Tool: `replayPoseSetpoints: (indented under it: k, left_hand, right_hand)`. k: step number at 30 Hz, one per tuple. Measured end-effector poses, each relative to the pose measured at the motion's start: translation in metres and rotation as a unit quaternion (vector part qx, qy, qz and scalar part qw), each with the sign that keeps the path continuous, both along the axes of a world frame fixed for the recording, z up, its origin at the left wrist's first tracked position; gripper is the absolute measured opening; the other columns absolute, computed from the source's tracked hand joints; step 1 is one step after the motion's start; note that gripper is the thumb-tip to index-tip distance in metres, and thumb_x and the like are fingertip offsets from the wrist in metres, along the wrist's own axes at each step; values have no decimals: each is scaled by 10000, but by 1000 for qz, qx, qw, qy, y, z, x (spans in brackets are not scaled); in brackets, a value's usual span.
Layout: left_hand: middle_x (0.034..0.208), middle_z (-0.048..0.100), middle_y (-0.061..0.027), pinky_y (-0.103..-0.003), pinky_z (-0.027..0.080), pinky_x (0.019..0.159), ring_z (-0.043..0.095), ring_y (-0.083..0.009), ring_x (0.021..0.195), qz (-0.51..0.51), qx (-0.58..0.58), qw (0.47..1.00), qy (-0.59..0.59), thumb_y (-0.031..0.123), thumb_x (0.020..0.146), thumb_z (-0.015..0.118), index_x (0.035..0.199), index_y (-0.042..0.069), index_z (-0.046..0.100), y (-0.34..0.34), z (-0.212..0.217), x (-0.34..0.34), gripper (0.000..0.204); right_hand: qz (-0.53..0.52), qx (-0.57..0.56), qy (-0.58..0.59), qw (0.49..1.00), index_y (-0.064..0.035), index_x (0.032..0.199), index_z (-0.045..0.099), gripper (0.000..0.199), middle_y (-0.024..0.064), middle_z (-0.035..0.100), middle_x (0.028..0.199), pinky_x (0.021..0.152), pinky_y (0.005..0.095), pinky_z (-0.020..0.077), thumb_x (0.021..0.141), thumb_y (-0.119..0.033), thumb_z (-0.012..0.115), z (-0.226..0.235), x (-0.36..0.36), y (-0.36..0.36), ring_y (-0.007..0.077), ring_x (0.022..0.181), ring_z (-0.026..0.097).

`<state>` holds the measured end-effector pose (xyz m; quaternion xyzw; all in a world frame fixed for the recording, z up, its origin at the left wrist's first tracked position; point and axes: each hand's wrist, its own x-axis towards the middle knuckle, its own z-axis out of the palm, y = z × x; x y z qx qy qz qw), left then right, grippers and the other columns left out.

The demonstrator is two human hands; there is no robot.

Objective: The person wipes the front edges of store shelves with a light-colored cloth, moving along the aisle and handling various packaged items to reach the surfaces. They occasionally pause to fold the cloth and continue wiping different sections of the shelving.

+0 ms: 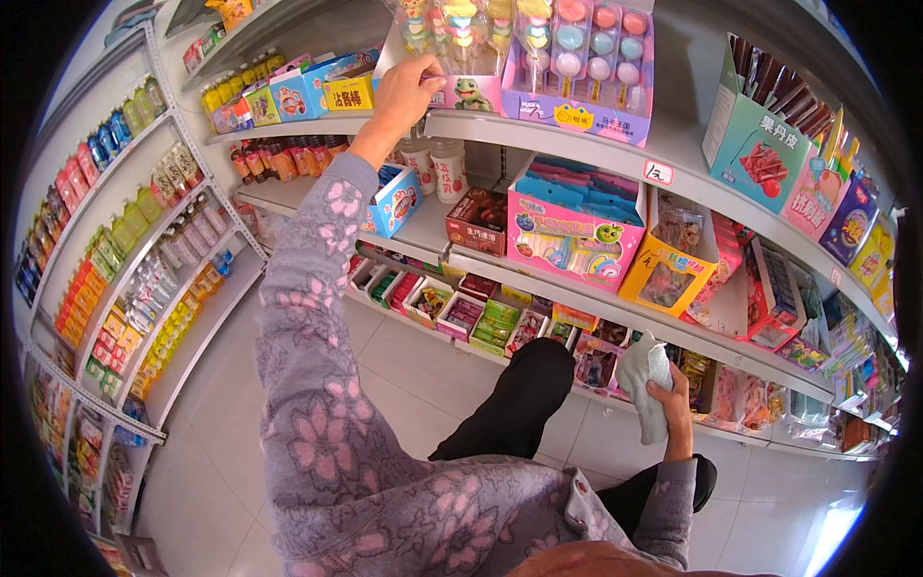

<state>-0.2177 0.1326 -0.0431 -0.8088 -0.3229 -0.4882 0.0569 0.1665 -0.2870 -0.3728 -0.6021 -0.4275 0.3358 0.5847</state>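
Note:
My left hand (408,94) reaches up to the upper shelf, its fingers closed at the left front corner of a pink display box (479,94) of wrapped marshmallow skewers. Part of the grip is hidden behind the hand and box edge. Directly right of that box stands a purple display box (577,113) with round pink and blue sweets on sticks. Lower down at the right, my right hand (677,404) is wrapped round a crumpled pale grey-green cloth (642,389), which hangs beside the bottom shelves.
A green box (755,144) of wrapped sticks stands farther right on the upper shelf. Below are a pink candy box (575,236) and a yellow box (663,269). Bottle racks (125,231) line the left side. My knee (538,380) is close to the bottom shelf.

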Motion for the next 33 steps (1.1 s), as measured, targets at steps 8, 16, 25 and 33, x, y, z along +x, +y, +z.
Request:
replayPoseSetpoints:
  k: [8, 16, 25, 33]
  left_hand:
    - [1034, 680, -56, -318, 510, 718, 659, -171, 811, -16, 51, 998, -28, 120, 854, 749, 1031, 60, 651, -8, 1, -5, 211]
    - [794, 633, -27, -337, 489, 616, 643, -203, 714, -55, 75, 996, -16, 161, 810, 768, 1005, 131, 631, -70, -15, 43, 240]
    - [800, 625, -47, -342, 479, 625, 635, -212, 709, -35, 117, 992, 22, 96, 801, 770, 1001, 100, 638, -72, -17, 72, 239]
    - [815, 621, -45, -353, 478, 628, 620, -218, 700, -7, 100, 995, 29, 122, 789, 790, 998, 96, 630, -72, -16, 72, 265]
  right_hand:
    - [11, -2, 3, 1000, 0, 1153, 637, 387, 21, 659, 974, 813, 294, 486, 776, -46, 712, 4, -2, 0, 130, 889, 591]
    - [14, 1, 8, 1000, -2, 1190, 638, 421, 29, 670, 999, 828, 297, 496, 777, -11, 721, 0, 1, 1, 131, 905, 604]
    - [16, 5, 37, 999, -2, 1178, 642, 423, 17, 669, 977, 812, 292, 501, 764, 3, 730, 5, -1, -3, 123, 889, 611]
    - [21, 1, 25, 999, -6, 1094, 642, 352, 8, 645, 909, 766, 283, 494, 753, 9, 729, 12, -6, -1, 116, 832, 600]
